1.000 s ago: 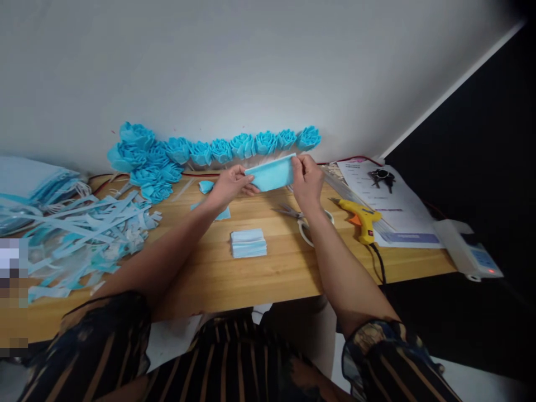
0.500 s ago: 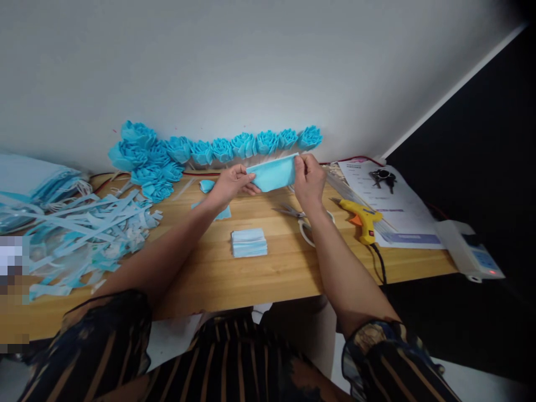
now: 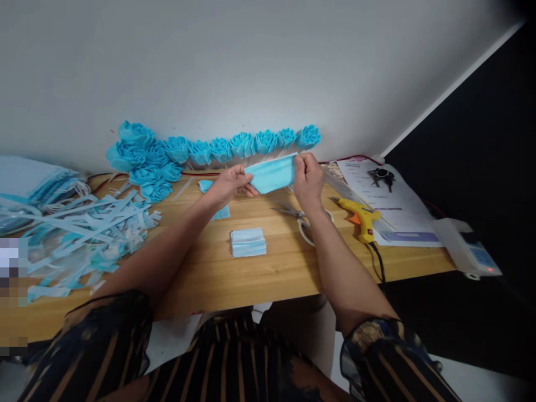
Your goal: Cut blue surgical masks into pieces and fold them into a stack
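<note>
Since half a second before, my left forearm had shifted over the flat blue piece (image 3: 221, 213), hiding its left corner, and the blue sheet (image 3: 272, 174) in my grip had sagged slightly along its lower edge. At the far left of the wooden worktop (image 3: 259, 285), a pile of masks (image 3: 33, 173) lay with white loops trailing from its right side. In front of it spread a tangled heap of cut strips (image 3: 96, 223), pale blue and white. Next came a bunch of blue flowers (image 3: 151, 162), heaped together, and from there a row of flowers (image 3: 243, 145) ran right along the foot of the wall. A small folded blue piece (image 3: 205, 185) sat just beside my left hand (image 3: 237, 181), which pinched the left end of the sheet between thumb and fingers. The sheet was up off the worktop, stretched between my hands in front of the row. Below it rested a neat stack of pale blue pieces (image 3: 248, 243). The scissors (image 3: 298, 214) lay with their blades parted, partly under my right arm. My right hand (image 3: 309, 176) pinched the sheet's right end, fingers curled in. Farther right were a yellow glue gun (image 3: 359, 215), a printed paper (image 3: 406, 209) with keys (image 3: 382, 178) on it, and a white power strip (image 3: 469, 248) at the worktop's end, its red light on.
</note>
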